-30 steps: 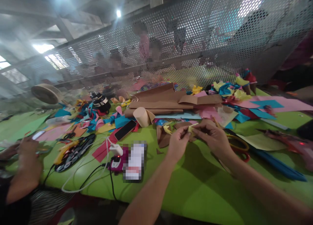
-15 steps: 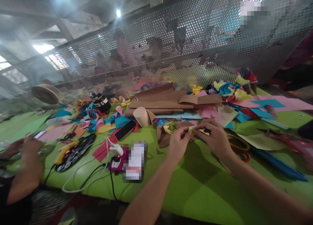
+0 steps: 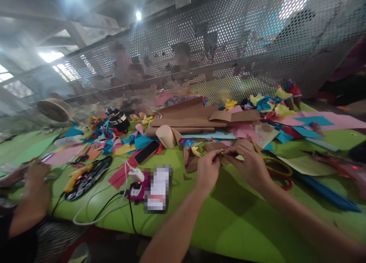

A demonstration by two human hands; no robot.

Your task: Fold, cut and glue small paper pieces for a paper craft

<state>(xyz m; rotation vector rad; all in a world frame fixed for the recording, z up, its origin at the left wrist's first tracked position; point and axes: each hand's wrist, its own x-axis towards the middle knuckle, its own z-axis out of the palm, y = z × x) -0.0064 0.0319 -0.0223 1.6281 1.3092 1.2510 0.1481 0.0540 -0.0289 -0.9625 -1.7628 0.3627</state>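
Note:
My left hand (image 3: 207, 169) and my right hand (image 3: 249, 161) meet over the green table (image 3: 228, 221), fingertips pinched together on a small pale yellow paper piece (image 3: 239, 157). Most of the piece is hidden between the fingers. Brown paper scraps (image 3: 191, 160) lie just left of my left hand. Scissors with yellow and red handles (image 3: 278, 171) rest right beside my right wrist.
Brown paper sheets (image 3: 188, 118), a paper cone (image 3: 167, 136) and colourful scraps crowd the far side. A black phone (image 3: 146, 151), a charger with white cables (image 3: 134, 174) and blue strips (image 3: 326, 192) lie around. Another person's hand (image 3: 36, 173) works at the left. A perforated metal screen (image 3: 228, 45) stands behind.
My hands have drawn closer and dropped slightly, and the yellow piece is more enclosed by the fingers. The person's hand at the left shifted a little.

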